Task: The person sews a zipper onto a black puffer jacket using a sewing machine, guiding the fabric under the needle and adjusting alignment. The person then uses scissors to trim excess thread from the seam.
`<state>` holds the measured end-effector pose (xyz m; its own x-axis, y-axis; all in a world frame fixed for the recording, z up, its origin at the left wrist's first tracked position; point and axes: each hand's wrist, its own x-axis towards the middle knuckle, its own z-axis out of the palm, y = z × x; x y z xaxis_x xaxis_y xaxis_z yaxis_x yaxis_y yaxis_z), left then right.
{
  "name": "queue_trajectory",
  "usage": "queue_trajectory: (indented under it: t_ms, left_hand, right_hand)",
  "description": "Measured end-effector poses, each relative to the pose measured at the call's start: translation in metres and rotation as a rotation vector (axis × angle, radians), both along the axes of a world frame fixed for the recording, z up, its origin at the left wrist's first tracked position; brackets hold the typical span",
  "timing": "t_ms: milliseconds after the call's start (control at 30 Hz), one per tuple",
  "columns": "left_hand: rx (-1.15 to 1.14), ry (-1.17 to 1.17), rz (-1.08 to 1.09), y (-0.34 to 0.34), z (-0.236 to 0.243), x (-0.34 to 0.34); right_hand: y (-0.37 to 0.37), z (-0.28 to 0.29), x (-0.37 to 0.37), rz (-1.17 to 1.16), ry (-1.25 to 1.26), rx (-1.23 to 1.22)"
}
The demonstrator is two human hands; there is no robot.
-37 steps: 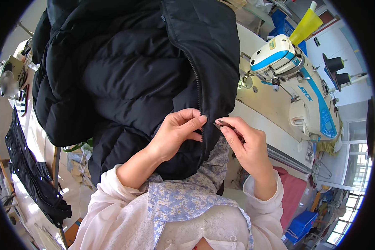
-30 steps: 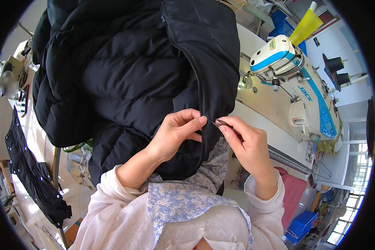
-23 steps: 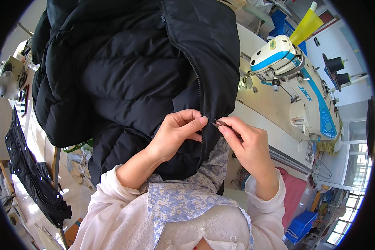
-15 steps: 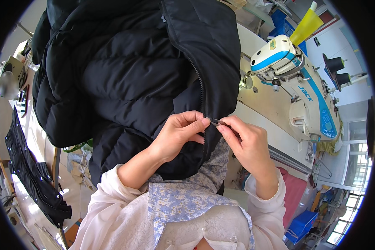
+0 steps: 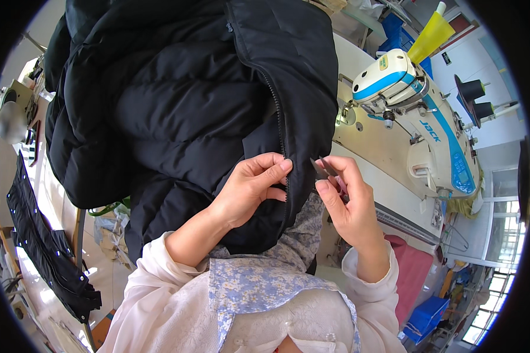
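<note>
A black quilted padded jacket (image 5: 176, 106) fills the upper middle, draped over my lap, with a long toothed zipper (image 5: 274, 94) down its right part. My left hand (image 5: 250, 191) pinches the zipper edge near its lower end between thumb and fingers. Just right of it, my right hand (image 5: 347, 212) is closed round small dark-bladed snips (image 5: 325, 168) with pink showing at the handle; the blades point up-left, apart from the zipper. A blue floral cloth (image 5: 253, 282) shows below the jacket.
A white and blue sewing machine (image 5: 424, 123) on its table (image 5: 365, 162) stands at my right, with dark spools (image 5: 480, 109) and a yellow cone (image 5: 430, 38). A black garment (image 5: 47, 253) hangs at left; a pink cushion (image 5: 409, 270) and blue crate (image 5: 427, 317) are at lower right.
My right hand has drawn back from the zipper to the right and turned the snips more upward, showing more of their blades. My left hand keeps its pinch, shifting slightly.
</note>
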<state>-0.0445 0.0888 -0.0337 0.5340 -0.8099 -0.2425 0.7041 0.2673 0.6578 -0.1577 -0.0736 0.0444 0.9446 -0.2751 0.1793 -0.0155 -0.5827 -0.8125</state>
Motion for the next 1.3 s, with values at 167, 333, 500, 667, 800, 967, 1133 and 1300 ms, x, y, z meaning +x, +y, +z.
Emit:
queue_trajectory:
  t_ms: [167, 333, 500, 667, 800, 967, 1133, 1300]
  left_hand:
    - [-0.022, -0.002, 0.011, 0.001, -0.003, 0.002]
    - [0.005, -0.005, 0.027, 0.001, -0.004, 0.000]
    - [0.023, -0.031, 0.040, 0.001, 0.000, 0.000]
    - [0.020, -0.047, 0.057, 0.002, 0.000, -0.001]
    - [0.026, -0.074, 0.061, 0.003, 0.002, -0.001]
    - [0.063, -0.182, 0.103, 0.002, 0.004, -0.003]
    - [0.045, -0.097, 0.051, 0.002, 0.001, 0.001]
    - [0.027, 0.044, -0.004, -0.002, 0.001, -0.003]
  right_hand:
    - [-0.001, -0.004, -0.010, 0.013, 0.061, -0.156]
    - [0.000, 0.000, -0.010, 0.053, 0.103, -0.203]
    - [0.000, 0.002, -0.008, 0.062, 0.094, -0.220]
    - [0.002, 0.003, -0.007, 0.060, 0.097, -0.231]
    - [0.001, 0.004, -0.007, 0.050, 0.119, -0.219]
    - [0.002, 0.007, -0.005, 0.067, 0.107, -0.273]
    - [-0.006, -0.008, 0.001, 0.146, -0.024, -0.329]
    - [-0.038, -0.042, 0.012, 0.328, -0.487, -0.693]
